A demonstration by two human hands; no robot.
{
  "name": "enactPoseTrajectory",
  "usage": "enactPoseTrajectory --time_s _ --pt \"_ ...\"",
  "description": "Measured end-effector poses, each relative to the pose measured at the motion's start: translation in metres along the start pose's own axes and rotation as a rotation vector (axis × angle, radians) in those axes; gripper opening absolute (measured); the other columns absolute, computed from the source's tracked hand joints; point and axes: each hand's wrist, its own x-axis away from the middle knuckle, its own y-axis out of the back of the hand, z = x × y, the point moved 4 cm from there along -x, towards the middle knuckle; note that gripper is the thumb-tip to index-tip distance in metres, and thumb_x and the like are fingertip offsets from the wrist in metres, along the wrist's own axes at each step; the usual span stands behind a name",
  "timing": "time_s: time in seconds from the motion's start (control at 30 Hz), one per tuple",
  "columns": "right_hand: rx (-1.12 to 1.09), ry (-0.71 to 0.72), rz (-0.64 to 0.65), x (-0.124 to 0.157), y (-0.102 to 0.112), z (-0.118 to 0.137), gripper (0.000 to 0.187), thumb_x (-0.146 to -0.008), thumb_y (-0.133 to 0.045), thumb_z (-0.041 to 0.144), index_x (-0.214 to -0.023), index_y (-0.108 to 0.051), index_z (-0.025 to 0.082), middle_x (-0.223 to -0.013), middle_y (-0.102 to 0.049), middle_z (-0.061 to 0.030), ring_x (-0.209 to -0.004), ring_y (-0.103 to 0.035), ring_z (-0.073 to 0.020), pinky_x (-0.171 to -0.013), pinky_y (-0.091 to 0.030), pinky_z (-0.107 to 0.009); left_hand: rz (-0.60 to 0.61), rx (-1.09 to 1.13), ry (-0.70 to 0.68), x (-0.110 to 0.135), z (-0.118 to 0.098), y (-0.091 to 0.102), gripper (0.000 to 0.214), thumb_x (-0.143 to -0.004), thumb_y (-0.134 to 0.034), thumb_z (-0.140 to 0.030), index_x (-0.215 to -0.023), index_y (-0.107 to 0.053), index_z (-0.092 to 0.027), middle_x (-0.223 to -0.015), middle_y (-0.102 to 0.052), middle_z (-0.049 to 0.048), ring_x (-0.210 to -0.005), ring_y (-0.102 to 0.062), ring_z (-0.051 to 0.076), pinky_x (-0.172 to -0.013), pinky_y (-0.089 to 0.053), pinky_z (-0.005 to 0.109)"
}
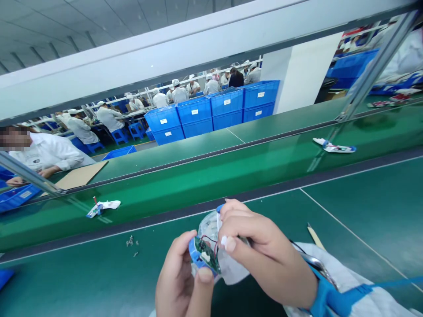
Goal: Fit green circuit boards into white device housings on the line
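Observation:
Between its thumb and fingers, my left hand (187, 277) grips a blue plastic housing with a green circuit board (205, 255) in it. Thin red and black wires (211, 240) run from the board toward my right hand (256, 246). That hand is closed around a white plastic part with a blue tip (220, 208), mostly covered by the fingers. A small white bit shows at its thumb tip; whether it is a separate piece I cannot tell. Just beneath and behind both hands stands a translucent plastic container (233, 266), its contents blurred.
Several small screws (130, 241) lie on the green bench left of my hands. A pale pointed tool (315, 236) rests at right. On the green conveyor belt sit a left white-and-blue assembly (103, 207) and a right one (335, 146). A co-worker (49, 152) sits across.

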Motion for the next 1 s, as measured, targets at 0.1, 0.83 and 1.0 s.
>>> enactPoseTrajectory --time_s 0.1,0.83,1.0 --pt "0.084 0.065 0.131 -0.003 0.0 0.006 0.024 -0.082 -0.046 0.013 -0.059 -0.047 0.018 -0.055 -0.045 0.0028 -0.064 -0.039 -0.0125 -0.069 -0.034 -0.03 0.07 0.06 0.007 -0.001 -0.001 -0.002 0.031 -0.073 -0.071 -0.042 -0.102 -0.069 -0.028 -0.087 -0.07 0.0033 -0.076 -0.066 0.018 -0.067 -0.052 0.023" --pt "0.231 0.167 0.452 -0.014 0.002 0.022 0.025 -0.077 -0.038 0.009 -0.055 -0.034 0.019 -0.051 -0.048 0.0026 -0.056 -0.036 -0.012 -0.067 -0.032 -0.032 0.269 -0.163 -0.219 -0.007 -0.01 0.0 0.03 -0.077 -0.064 -0.046 -0.103 -0.07 -0.032 -0.076 -0.058 0.0017 -0.06 -0.052 0.014 -0.054 -0.044 0.023" --pt "0.251 0.141 0.477 -0.017 0.002 0.021 0.03 -0.074 -0.039 0.007 -0.052 -0.023 0.019 -0.05 -0.044 0.003 -0.055 -0.034 -0.0113 -0.066 -0.032 -0.032 0.311 -0.338 -0.289 -0.007 -0.012 0.003 0.033 -0.081 -0.058 -0.049 -0.109 -0.066 -0.032 -0.081 -0.058 0.0029 -0.063 -0.051 0.017 -0.056 -0.041 0.026"
